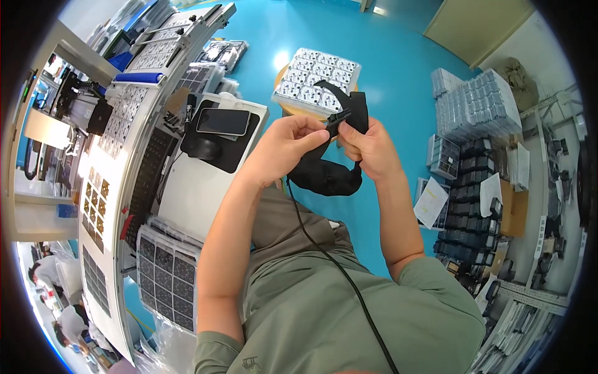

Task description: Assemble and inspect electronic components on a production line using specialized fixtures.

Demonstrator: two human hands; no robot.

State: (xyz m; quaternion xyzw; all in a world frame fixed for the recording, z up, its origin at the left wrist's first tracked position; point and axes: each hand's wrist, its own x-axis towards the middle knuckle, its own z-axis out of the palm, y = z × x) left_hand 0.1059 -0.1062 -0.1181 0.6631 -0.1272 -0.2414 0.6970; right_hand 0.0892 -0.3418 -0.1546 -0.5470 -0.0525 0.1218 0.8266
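Both hands are raised in front of my body, close together, on a black strap [357,107] with a black buckle-like piece [339,116]. My left hand [283,148] pinches the strap beside that piece between thumb and fingers. On the other side, my right hand [372,151] grips the strap with its thumb on top. One loose strap end curls up past the fingers. Below the hands hangs a black fabric pouch [327,179], attached to the strap. A thin black cable [336,265] runs from near the pouch down across my shirt.
Clear trays of small parts [317,71] sit on a round stool ahead. To the left, a white desk holds a phone [223,121] and mouse [202,148], beside a long workbench [115,249]. Stacked trays [476,103] and black parts [470,206] line the right.
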